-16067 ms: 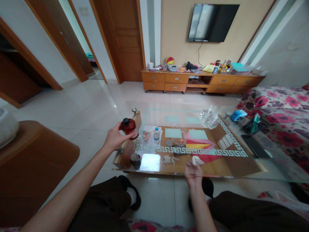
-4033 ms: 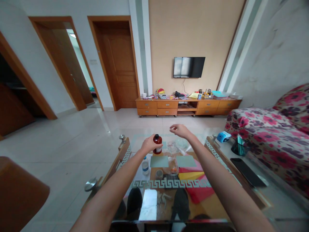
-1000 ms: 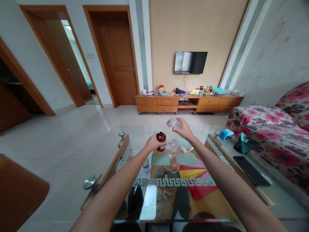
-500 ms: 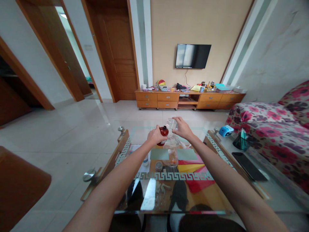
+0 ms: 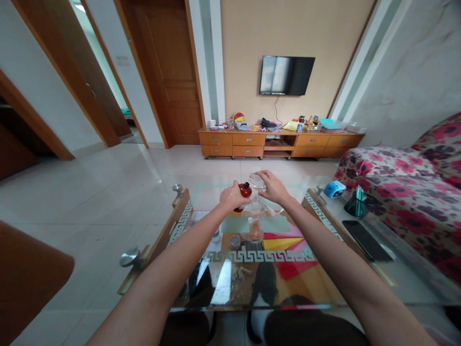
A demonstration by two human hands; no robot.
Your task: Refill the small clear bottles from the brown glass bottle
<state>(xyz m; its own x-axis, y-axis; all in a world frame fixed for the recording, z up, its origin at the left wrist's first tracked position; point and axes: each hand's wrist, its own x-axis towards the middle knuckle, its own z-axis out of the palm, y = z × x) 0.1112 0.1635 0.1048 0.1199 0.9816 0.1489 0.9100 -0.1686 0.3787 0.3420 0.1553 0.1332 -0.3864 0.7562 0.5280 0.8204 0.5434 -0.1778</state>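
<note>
Since half a second ago the two hands have been closing on each other at the centre of the frame, and the clear container now is touching the neck of the bottle where before a gap showed between them. The left hand (image 5: 232, 197) is wrapping its fingers tight around an amber-brown bottle (image 5: 243, 193), round-shouldered and glossy, tilted toward the right; a pale label is showing low on its side, too small to read. The right hand (image 5: 274, 186) is pinching a small clear plastic container (image 5: 256, 181), see-through and faintly crinkled, its fingers clamped on it just beside the bottle's mouth. Both are hovering above the far half of a glass-topped coffee table (image 5: 324, 293), whose smooth pane is carrying a white Greek-key border and is reflecting light. Under the hands, a clear cup (image 5: 255, 228) with something orange inside is standing near flat sheets of coloured paper (image 5: 284, 240) in pale green, yellow and red. A small round lid (image 5: 235, 240) is lying left of the cup. At the right edge of the frame a flat black phone (image 5: 365, 234) is lying near a flowered sofa (image 5: 403, 173).
</note>
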